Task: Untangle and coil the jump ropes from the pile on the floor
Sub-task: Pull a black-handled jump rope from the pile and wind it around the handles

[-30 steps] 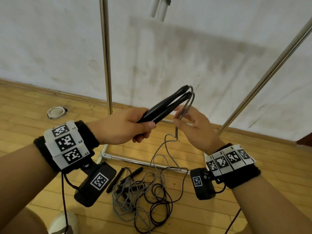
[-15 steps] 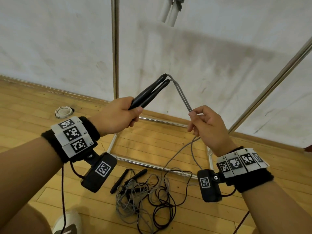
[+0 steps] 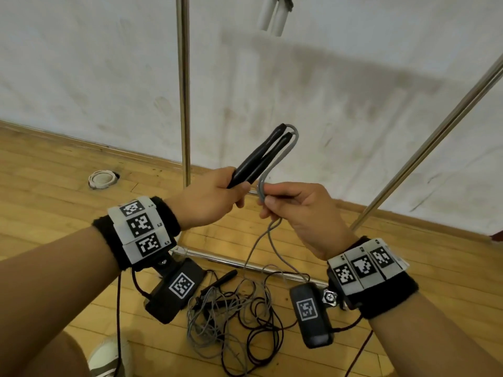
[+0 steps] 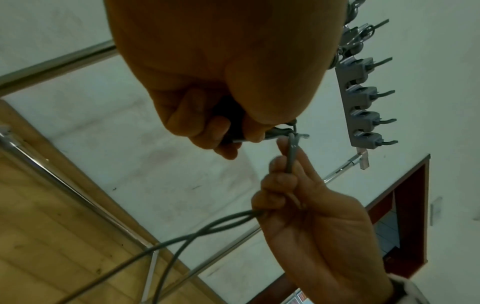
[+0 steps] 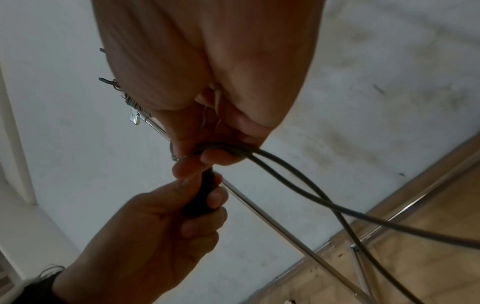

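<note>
My left hand (image 3: pixel 215 197) grips two black jump-rope handles (image 3: pixel 261 156) side by side, their tips pointing up and away. A grey cord (image 3: pixel 283 151) leaves the handle tips, loops down and runs into my right hand (image 3: pixel 294 205), which pinches both strands together just right of the left hand. In the left wrist view the right hand (image 4: pixel 293 185) pinches the doubled cord (image 4: pixel 291 152); in the right wrist view two strands (image 5: pixel 298 179) trail from the fingers toward the floor. Below lies a tangled pile (image 3: pixel 236 317) of grey and dark cords with another black handle (image 3: pixel 223 277).
A chrome rack frame stands in front: an upright pole (image 3: pixel 183 91), a slanted pole (image 3: pixel 424 159) and a floor bar (image 3: pixel 245 263). White handles (image 3: pixel 275 16) hang above. A white ring (image 3: pixel 102 179) lies on the wooden floor near the wall. A shoe (image 3: pixel 109 357) shows bottom left.
The right hand has come back in close beside the left hand, so the cord now bends in a tight loop instead of stretching straight. Both hands sit lower in view.
</note>
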A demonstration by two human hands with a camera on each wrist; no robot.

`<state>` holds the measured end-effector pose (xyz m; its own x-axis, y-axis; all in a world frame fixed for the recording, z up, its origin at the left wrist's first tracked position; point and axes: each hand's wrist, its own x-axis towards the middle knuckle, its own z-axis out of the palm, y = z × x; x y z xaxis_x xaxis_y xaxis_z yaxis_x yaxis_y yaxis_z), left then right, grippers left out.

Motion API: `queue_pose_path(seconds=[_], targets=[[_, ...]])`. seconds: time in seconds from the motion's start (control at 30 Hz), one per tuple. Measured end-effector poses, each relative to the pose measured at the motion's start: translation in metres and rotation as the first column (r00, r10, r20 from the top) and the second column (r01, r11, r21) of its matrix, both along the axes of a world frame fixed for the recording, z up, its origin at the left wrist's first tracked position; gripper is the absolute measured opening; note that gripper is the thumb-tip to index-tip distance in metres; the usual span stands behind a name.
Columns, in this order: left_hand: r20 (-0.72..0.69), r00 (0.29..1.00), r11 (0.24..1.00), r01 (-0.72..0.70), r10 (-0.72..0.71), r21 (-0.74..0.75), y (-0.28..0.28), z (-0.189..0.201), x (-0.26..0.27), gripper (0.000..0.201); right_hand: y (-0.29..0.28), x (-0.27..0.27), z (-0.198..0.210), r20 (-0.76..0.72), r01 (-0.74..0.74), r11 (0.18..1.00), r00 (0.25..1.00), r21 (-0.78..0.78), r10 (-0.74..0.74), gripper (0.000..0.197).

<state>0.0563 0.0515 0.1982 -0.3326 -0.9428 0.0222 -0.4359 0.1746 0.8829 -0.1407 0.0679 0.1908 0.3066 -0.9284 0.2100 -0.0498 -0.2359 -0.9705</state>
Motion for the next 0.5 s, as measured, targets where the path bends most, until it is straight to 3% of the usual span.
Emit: queue_pose_path(seconds=[0.13, 0.27, 0.37, 0.5], targets=[[-0.128, 0.985, 0.99, 0.127, -0.117, 0.066, 0.0056, 0.0011, -0.0097, 0.02, -0.0005, 0.0084, -0.0029, 0.141, -0.015, 0.992, 0.99, 0.129, -0.003, 0.015], [-0.287, 0.948, 0.97, 0.185, -0.134, 0.158, 0.0086, 0.0056, -0.0098, 0.008, -0.004, 0.0072, -0.0033, 0.148, 0.001, 0.982, 0.989, 0.187, -0.029, 0.008], [-0.288, 0.95, 0.972, 0.173, -0.122, 0.158, 0.0089, 0.0056, -0.0098, 0.01, -0.0052, 0.0065, -0.006, 0.083, 0.029, 0.979, 0.995, 0.203, -0.047, 0.005], [-0.269, 0.956, 0.979, 0.156, -0.117, 0.131, 0.007, 0.004, -0.0078, 0.015, -0.0044, 0.0057, -0.0105, -0.125, 0.094, 0.992, 0.989, 0.081, -0.084, 0.022]])
